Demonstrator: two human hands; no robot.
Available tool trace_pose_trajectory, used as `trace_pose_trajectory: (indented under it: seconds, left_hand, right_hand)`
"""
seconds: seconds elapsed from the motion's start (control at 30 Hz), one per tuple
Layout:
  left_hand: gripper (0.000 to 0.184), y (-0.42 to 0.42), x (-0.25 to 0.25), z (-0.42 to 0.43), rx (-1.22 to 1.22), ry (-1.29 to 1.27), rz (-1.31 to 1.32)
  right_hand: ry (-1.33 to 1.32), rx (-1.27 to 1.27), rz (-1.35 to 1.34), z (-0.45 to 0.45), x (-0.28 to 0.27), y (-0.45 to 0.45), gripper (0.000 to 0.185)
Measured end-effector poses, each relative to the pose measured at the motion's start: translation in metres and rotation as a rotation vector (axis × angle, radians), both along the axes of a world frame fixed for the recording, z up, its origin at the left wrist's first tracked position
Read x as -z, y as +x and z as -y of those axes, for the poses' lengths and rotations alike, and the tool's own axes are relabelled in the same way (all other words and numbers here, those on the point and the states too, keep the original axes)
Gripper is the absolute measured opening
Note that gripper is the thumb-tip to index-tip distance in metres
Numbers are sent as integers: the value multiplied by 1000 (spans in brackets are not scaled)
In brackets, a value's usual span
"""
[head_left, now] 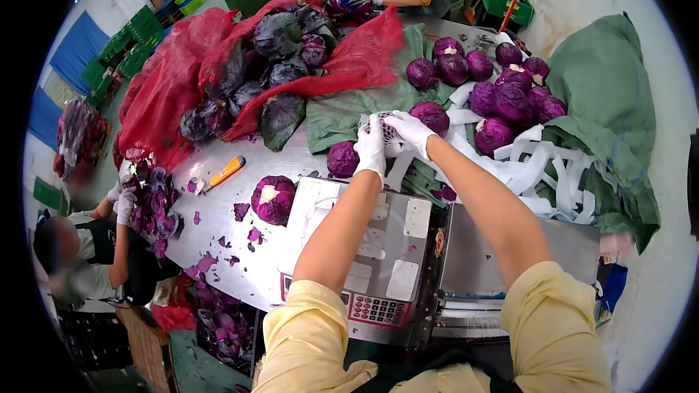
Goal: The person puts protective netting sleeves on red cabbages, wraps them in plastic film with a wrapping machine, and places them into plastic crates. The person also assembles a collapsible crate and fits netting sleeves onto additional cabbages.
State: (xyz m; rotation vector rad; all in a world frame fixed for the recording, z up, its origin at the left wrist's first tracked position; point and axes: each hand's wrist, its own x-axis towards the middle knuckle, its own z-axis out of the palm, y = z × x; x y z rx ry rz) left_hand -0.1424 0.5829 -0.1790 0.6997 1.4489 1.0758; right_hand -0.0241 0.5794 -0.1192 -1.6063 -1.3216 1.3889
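Left hand: my gloved left hand point(370, 147) is curled against the left side of the netted cabbage point(392, 144), fingers partly bent and pointing away from me.
Right hand: my gloved right hand point(412, 131) comes over from the right, fingers bent onto its far top; what my fingertips do underneath I cannot tell.
Netted cabbage: between my two hands, beyond the scale point(313, 207), purple showing through white mesh.
Weight and feel: I judge it dense and firm, fairly heavy for its size, round enough to roll; the outer leaves could bruise or tear under hard fingertips.
Netting: it looks soft and stretchy, so it may slide on the smooth leaves if I pinch only mesh.
Where to hold: flat fingers on opposite sides, around the widest part, pressing through the mesh to the head itself.
Bare cabbages: a left cabbage point(342, 160) sits just beside my left hand, a right cabbage point(429, 118) just beyond my right; a cabbage heap point(513, 102) lies farther right.
White strips: loose netting strips point(535, 164) are tangled near that heap, by the green sack point(608, 80).
Knife: the orange knife point(227, 169) lies on the steel table point(218, 204), left and well apart from my hands.
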Motion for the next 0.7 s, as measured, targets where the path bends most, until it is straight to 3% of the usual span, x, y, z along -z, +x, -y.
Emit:
trace_pose_trajectory:
  seconds: [0.07,0.1,0.13,0.2,0.23,0.27,0.33,0.4,0.47,0.53,0.6,0.63,0.7]
  left_hand:
    - [69,-5,-40,23,166,-91,168]
    - [75,-1,-49,26,227,-90,214]
    - [77,5,-58,33,289,-23,528]
    - [81,17,-107,60,331,40,688]
    - [85,21,-122,71,400,150,634]
    - [88,18,-179,111,375,265,359]
    - [92,16,-214,133,432,283,356]
    - [89,40,-230,155,307,276,374]
    - [76,90,-230,182,612,317,860]
    - [46,127,-228,234,477,-73,898]
    - [39,150,-211,269,477,-250,824]
    - [38,163,-207,286,455,-305,722]
    - [36,193,-166,304,374,-375,663]
  right_hand:
    - [99,-111,177,22,-39,5,48]
    - [241,-28,237,19,-38,4,45]
    - [372,-78,533,18,-42,18,46]
    - [467,-159,726,58,-112,31,49]
    - [597,-92,791,87,-143,42,50]
    - [729,-26,861,114,-168,58,50]
    - [939,84,91,150,-200,106,39]
    - [740,264,-78,203,-237,155,52]
    - [543,289,-326,236,-211,153,43]
    - [314,356,-583,274,-183,151,30]
    - [241,421,-574,323,-186,160,27]
    - [34,453,-702,327,-148,185,26]
    - [-5,486,-746,350,-104,210,28]
